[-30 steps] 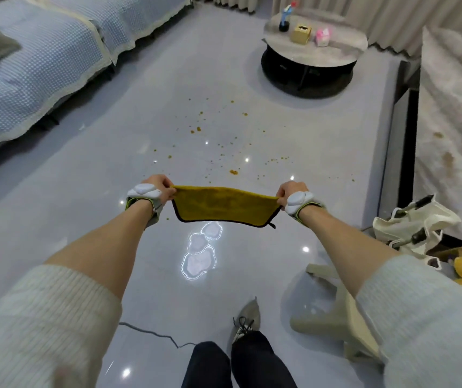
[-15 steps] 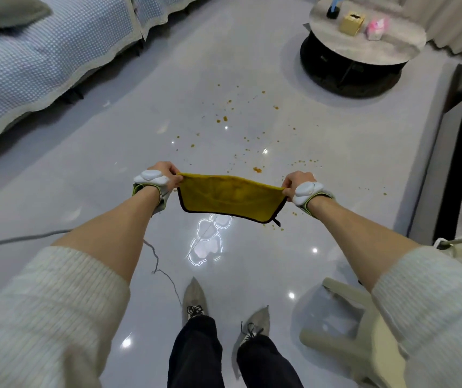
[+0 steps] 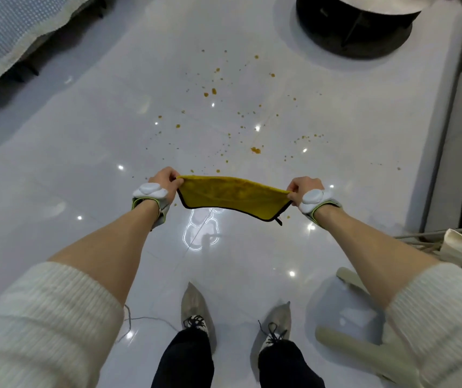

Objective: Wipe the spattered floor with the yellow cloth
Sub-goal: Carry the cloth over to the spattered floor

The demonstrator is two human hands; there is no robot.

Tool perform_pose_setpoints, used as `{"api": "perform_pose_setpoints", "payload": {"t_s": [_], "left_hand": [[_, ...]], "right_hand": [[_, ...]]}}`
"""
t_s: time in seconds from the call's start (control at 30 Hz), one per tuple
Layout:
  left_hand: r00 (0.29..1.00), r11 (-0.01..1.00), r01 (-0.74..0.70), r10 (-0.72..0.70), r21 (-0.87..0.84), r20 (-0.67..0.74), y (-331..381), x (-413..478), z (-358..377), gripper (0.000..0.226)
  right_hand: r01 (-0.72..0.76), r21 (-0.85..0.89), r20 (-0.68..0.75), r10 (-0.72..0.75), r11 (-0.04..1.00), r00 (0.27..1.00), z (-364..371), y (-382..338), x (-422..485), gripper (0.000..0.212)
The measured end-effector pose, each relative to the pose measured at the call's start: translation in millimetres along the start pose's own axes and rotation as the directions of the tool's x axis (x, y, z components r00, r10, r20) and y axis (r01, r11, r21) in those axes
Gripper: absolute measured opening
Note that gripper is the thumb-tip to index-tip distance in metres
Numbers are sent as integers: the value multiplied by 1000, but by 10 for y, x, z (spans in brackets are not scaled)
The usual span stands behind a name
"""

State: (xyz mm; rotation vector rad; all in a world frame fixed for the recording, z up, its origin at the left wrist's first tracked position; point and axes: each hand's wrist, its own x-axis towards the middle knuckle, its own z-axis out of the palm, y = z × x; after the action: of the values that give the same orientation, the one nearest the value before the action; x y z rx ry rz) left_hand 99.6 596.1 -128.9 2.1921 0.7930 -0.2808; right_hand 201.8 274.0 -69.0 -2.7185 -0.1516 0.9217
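Spattered floor lies beneath the yellow cloth, pinched taut between left hand and right hand.

1. No text, label, brand, number or sign could be read anywhere in the view;
2. the small dark tab at the 5 o'clock corner of the yellow cloth was too small to show any print.
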Motion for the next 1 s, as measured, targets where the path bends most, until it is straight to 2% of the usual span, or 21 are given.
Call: {"api": "perform_pose_setpoints", "payload": {"t_s": [0.13, 0.23, 0.27, 0.43, 0.53, 0.63, 0.73, 0.8, 0.87, 1.0], "left_hand": [[1000, 993, -20, 17, -118, -24, -466, 567, 952, 8], [998, 977, -55, 53, -206, -12, -838, 1149, 1813, 12], [1000, 973, -27, 28, -230, 0, -849, 1196, 1883, 17], [993, 947, -116, 121, -301, -2, -1265, 2099, 3313, 20], [981, 926, -176, 195, -334, 24, -1301, 2471, 3843, 21], [974, 917, -177, 216, -357, 73, -1260, 2683, 4078, 19], [968, 912, -171, 226, -374, 110, -1228, 2729, 4180, 19], [966, 925, -142, 207, -353, 153, -1263, 2617, 4159, 17], [959, 954, -86, 157, -288, 235, -1314, 2447, 4095, 14], [925, 977, 22, 61, -212, 376, -1417, 2303, 4080, 10]], "right_hand": [[-4, 5, 13, 3, 1000, 1000, 686, 572, 731, 20], [-1, -9, -35, 1, 1000, 999, 1280, 1146, 1418, 19], [-1, -29, -34, 0, 1000, 999, 1308, 1229, 1489, 20], [-1, -76, -130, -8, 997, 991, 2225, 2183, 2562, 20], [22, -53, -227, -34, 998, 973, 2531, 2583, 2998, 17], [51, -5, -257, -51, 999, 965, 2704, 2854, 3217, 10], [97, 166, -268, -49, 981, 962, 2895, 3057, 3308, 4], [116, 341, -210, -45, 933, 977, 3015, 3141, 3220, 13], [82, 459, -73, -54, 885, 996, 3080, 3235, 3065, 15], [-58, 552, 195, -61, 832, 979, 3133, 3442, 2865, 9]]}}
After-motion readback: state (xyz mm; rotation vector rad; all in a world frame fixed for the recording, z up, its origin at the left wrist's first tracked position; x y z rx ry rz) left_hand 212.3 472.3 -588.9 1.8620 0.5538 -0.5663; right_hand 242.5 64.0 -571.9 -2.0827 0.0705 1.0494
